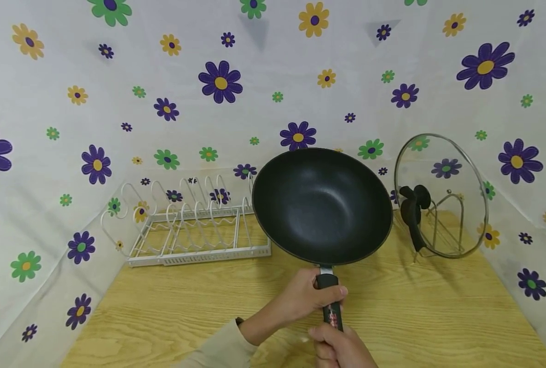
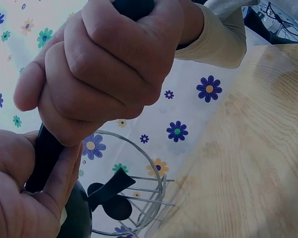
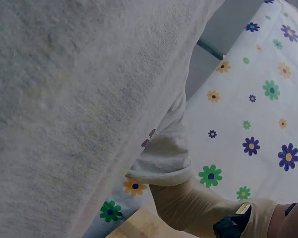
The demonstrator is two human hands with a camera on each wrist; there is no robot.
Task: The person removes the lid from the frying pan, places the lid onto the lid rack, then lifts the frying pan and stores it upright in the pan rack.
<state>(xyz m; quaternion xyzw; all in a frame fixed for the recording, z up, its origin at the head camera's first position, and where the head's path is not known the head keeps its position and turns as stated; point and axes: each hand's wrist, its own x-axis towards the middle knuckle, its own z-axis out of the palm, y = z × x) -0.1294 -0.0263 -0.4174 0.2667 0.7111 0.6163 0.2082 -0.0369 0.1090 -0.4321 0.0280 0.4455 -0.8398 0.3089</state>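
A dark wok [image 1: 321, 204] is held up by its black handle, its hollow side facing me. My left hand [image 1: 307, 296] grips the handle close to the pan, thumb laid across it. Lower down, my right hand [image 1: 339, 346] holds the handle's end; the left wrist view shows its fingers [image 2: 99, 69] curled round it. There, the left hand [image 2: 20, 183] is at the lower left, with part of the wok [image 2: 78, 213] below. The right wrist view shows mostly clothing [image 3: 79, 109] and a sleeved forearm [image 3: 188, 208]; the handle is out of that view.
Behind the wok to the left, a white wire rack [image 1: 199, 230] stands on the wooden table [image 1: 172, 301]. At the right, a glass lid [image 1: 443, 194] with a black knob leans in a wire stand [image 1: 460, 225]. Flower-patterned sheeting [image 1: 273, 66] encloses the back and sides.
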